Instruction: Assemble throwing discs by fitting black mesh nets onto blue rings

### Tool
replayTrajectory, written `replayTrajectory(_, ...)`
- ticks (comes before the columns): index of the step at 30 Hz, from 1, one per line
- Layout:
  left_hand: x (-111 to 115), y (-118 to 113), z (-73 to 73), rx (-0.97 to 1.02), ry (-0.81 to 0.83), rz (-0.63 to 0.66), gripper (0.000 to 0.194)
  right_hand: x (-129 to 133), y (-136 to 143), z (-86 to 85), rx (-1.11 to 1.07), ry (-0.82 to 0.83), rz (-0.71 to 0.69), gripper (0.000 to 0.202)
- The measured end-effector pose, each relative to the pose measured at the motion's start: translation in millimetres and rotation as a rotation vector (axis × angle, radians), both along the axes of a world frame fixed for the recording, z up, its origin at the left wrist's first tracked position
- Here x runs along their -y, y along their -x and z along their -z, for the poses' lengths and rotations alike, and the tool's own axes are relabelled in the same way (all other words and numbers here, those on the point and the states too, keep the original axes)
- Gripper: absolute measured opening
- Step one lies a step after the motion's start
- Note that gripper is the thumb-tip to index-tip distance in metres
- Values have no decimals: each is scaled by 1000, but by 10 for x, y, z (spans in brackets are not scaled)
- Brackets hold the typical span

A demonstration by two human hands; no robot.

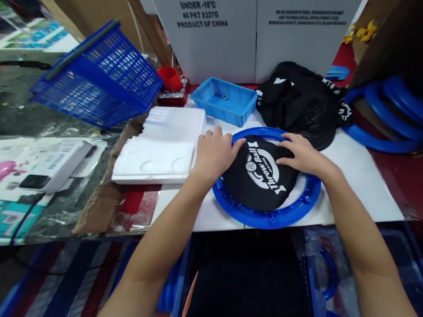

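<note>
The left hand (216, 154) lies at the ring's far left edge, thumb reaching across the rim toward the mesh, fingers bent; whether it pinches the rim I cannot tell. The right hand (306, 155) is spread, its fingers over the far right rim and the edge of the mesh. Between them the blue ring (258, 220) lies flat at the near edge of the worktop (366, 180), the black mesh (262, 173) inside it, white "Throw Ball" print facing up. Left of the ring is white foam (162, 146) with a ragged edge; beyond the ring, a blue tray (222, 110) and a heap of black cloth (301, 103). More blue rings (410, 113) are stacked to the right. Farther off stand a red cup (170, 78), a tilted blue basket (108, 76) and a white carton (222, 29) marked "KEEP FROZEN"
</note>
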State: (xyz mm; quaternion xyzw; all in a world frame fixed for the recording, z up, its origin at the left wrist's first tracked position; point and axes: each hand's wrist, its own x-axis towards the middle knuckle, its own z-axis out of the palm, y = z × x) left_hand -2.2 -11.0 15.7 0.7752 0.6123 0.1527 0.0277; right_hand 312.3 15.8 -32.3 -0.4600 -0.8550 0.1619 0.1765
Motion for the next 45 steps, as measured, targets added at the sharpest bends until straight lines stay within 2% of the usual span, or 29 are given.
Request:
replayTrajectory(2,-27,-44,36,55,-41,217,42,-6,31,11,14,0,-1,51)
replayTrajectory(4,-71,-77,91,62,-23,408,38,7,43,-12,25,-3,-10,52)
replayTrajectory(6,-123,-95,157,59,16,488,41,30,42,-45,33,-19,-36,51)
replayTrajectory(10,-197,-102,232,7,82,485,48,72,49,-97,24,-55,-103,44)
replayTrajectory(14,-165,-116,192,-82,52,460,51,115,114,-156,-19,-56,-172,36)
replayTrajectory(16,-123,-124,169,-64,9,435,54,148,161,-180,-33,-114,-150,34)
replayTrajectory(20,-77,-98,172,-35,29,457,33,195,223,-167,0,-193,-96,36)
replayTrajectory(25,-99,-7,199,-23,199,458,48,153,163,-143,-35,-43,-178,27)
replayTrajectory(30,-56,58,147,-24,257,505,55,138,98,-261,-118,149,-228,21)
replayTrajectory(34,-66,91,88,134,339,545,37,150,80,-316,-234,176,-191,21)
replayTrajectory(37,-133,128,69,315,381,525,23,134,60,-302,-307,183,-140,23)
replayTrajectory(41,-219,159,98,486,395,456,23,93,42,-251,-363,212,-74,26)
replayTrajectory(45,-276,149,167,545,390,405,22,67,58,-207,-387,204,-56,29)
